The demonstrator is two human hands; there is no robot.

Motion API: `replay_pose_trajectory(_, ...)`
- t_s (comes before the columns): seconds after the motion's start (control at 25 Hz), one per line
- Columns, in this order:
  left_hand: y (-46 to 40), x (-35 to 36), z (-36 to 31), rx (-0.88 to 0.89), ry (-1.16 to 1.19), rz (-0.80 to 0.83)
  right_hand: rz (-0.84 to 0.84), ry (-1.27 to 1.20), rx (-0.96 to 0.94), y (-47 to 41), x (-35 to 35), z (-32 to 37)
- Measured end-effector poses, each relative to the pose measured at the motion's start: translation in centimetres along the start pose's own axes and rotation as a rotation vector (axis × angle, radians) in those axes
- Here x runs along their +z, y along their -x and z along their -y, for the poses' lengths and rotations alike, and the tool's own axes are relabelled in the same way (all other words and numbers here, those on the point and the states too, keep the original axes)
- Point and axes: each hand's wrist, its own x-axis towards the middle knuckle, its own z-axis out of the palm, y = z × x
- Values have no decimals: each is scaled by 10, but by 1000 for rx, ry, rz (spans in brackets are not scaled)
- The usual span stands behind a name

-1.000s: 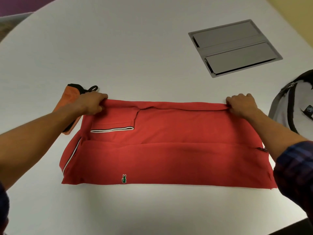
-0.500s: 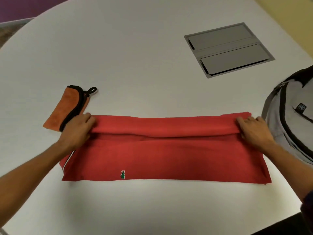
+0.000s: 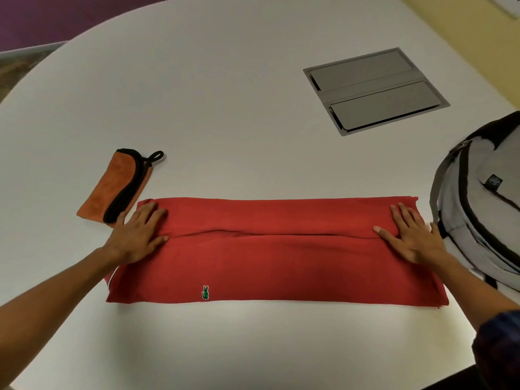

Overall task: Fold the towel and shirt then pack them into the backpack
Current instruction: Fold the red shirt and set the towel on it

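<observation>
Pressing the half-folded shirt [image 3: 275, 249] with spread left hand [image 3: 138, 235] and right hand [image 3: 410, 237], towel [image 3: 115, 187] folded, backpack [image 3: 484, 204] awaiting packing.

The grey backpack [image 3: 484, 209] runs off the right edge, so only its left part shows, and the small logo patch [image 3: 494, 181] on it is too small to read. The left hand [image 3: 138, 235] and right hand [image 3: 413, 237] lie flat over the two ends of the folded red shirt [image 3: 275, 257], covering the cloth beneath them, and both forearms are cut by the frame's edges. The left hand also hides the near corner of the folded orange towel [image 3: 112, 187].
</observation>
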Motion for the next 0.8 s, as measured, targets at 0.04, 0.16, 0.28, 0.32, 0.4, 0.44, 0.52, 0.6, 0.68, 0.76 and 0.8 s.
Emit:
replay_pose_trajectory(0.04, -1, -1, 2, -7, 6, 9, -50, -25, 32, 0, 1, 3)
replay_pose_trajectory(0.16, -9, -11, 0, -27, 81, -24, -248, -114, 11, -4, 1, 14)
replay_pose_trajectory(0.28, -24, -19, -1, -25, 145, 28, -94, -66, -11, -10, 8, 20)
replay_pose_trajectory(0.32, -30, -22, 1, -44, 160, 78, -73, -55, 23, -11, 9, 23)
replay_pose_trajectory(0.4, -37, -29, 4, -89, 160, 138, -151, -68, 62, -11, 5, 41)
replay_pose_trajectory(0.44, -40, -31, 6, -98, 149, 137, -247, -82, 35, -6, 1, 57)
replay_pose_trajectory(0.52, -44, -35, 9, -119, 179, 127, -430, -156, -108, 9, -4, 101)
replay_pose_trajectory(0.6, -46, -38, 12, -153, 261, 117, -506, -245, -271, 31, -3, 151)
replay_pose_trajectory(0.68, -46, -43, 13, -161, 348, 112, -543, -314, -405, 57, 5, 205)
replay_pose_trajectory(0.76, -44, -46, 16, -152, 415, 97, -530, -392, -513, 81, 16, 261)
replay_pose_trajectory(0.8, -43, -46, 19, -145, 458, 85, -503, -430, -556, 95, 20, 290)
